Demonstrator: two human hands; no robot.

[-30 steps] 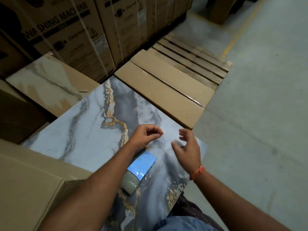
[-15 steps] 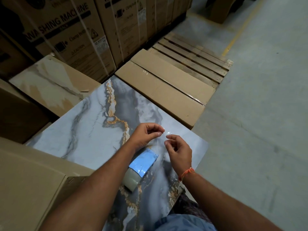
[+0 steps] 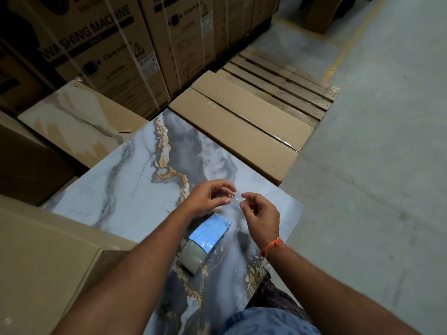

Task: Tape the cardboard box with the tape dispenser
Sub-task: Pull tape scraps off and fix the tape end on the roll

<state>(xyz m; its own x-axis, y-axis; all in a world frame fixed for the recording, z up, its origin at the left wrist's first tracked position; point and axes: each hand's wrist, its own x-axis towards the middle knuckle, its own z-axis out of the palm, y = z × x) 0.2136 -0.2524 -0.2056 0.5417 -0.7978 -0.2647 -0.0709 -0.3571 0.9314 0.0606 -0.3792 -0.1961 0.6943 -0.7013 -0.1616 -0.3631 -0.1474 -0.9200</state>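
A big shiny slab of blue-grey marble with gold veins (image 3: 135,180) lay flat in front of the person. Both bare hands were held just above it, near its far right corner.

The left hand (image 3: 205,199) had its thumb and fingers curled in and pinched on a small clear strip of sticky tape (image 3: 233,198). The right hand (image 3: 262,216) was just beside it, with its thumb and first finger closed on the other end of the same strip. The strip was thin and see-through, so its edges were hard to make out. An orange thread band (image 3: 272,246) went round the right wrist.

The tape dispenser with a shiny blue cover and a pale roll of tape (image 3: 205,241) lay on the slab, right under the left wrist and between the two arms. No hand touched it. Its long side ran on a slant, with the roll end toward the person and the blue end toward the hands and the far right corner of the slab.

The long flat brown cardboard box (image 3: 237,131) lay past the far right edge of the slab, touching it or very close. Its long side ran from far left to near right. A line of clear tape (image 3: 242,117) ran down the seam on its top.

A wooden pallet (image 3: 283,81) lay behind the box. Tall brown cartons with "WASHING MACHINE" printed on them (image 3: 101,44) stood at the back left.
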